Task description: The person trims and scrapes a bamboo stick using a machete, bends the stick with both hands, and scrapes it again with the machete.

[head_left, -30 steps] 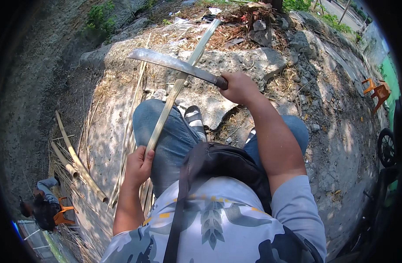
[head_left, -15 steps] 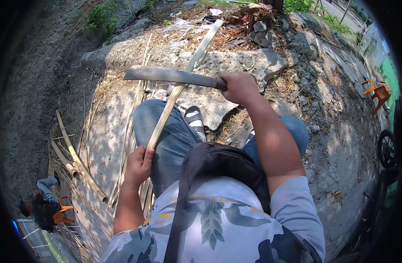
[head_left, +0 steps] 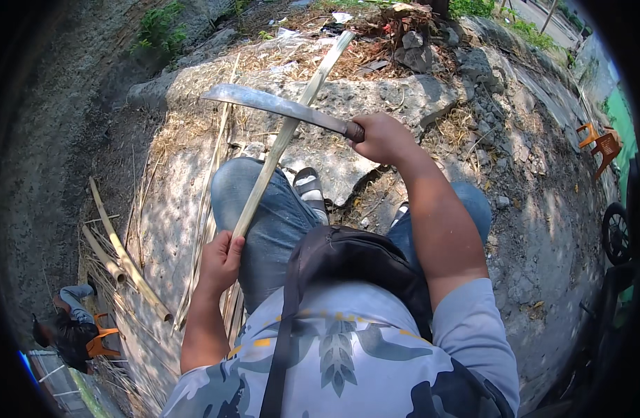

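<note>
Strip (head_left: 266, 177) gripped in L hand (head_left: 222, 260), extending fwd

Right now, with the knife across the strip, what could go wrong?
The knife might slide down the strip toward the bare left hand, which holds its lower end. The strip also passes across the left leg in this view, so a stray stroke could perhaps catch that leg.

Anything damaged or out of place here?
Yes: the pale grey concrete slab beside the left foot has a jagged, broken edge, with loose grey rubble to its right. White scraps farther off, by dry brown plant litter, look like stray trash. The long grey metal blade in the right hand shows no obvious damage.
</note>
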The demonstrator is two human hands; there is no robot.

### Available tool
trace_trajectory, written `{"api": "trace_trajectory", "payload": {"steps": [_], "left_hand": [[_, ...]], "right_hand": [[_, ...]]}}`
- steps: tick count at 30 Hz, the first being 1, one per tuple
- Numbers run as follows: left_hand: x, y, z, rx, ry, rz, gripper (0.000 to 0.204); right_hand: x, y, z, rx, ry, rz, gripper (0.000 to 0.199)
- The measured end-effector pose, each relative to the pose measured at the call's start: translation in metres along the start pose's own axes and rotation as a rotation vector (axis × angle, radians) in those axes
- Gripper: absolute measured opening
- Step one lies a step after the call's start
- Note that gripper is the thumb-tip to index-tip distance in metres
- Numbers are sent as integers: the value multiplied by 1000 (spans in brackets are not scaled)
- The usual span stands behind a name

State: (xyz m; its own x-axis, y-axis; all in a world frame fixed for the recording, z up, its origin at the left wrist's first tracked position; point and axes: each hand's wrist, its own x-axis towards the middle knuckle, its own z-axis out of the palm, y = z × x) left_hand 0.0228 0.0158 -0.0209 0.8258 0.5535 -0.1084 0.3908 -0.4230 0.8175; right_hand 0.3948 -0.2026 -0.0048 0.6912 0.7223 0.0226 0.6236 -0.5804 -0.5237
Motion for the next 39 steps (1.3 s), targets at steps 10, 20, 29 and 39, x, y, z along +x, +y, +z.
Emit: {"api": "trace_trajectory", "payload": {"steps": [10, 20, 29, 39], "left_hand": [[3, -5, -2, 80, -7, 2, 33], [1, 0, 1, 57, 22, 28, 33], [0, 9, 3, 57, 37, -12, 34], [-1, 5, 2, 60, 33, -30, 32]], "right_hand": [[-2, -20, 23, -192, -63, -357, 13], [1, 7, 5, -68, 25, 89, 23], [-3, -11, 16, -126, -55, -180, 16], [1, -6, 12, -262, 3, -152, 18]]}}
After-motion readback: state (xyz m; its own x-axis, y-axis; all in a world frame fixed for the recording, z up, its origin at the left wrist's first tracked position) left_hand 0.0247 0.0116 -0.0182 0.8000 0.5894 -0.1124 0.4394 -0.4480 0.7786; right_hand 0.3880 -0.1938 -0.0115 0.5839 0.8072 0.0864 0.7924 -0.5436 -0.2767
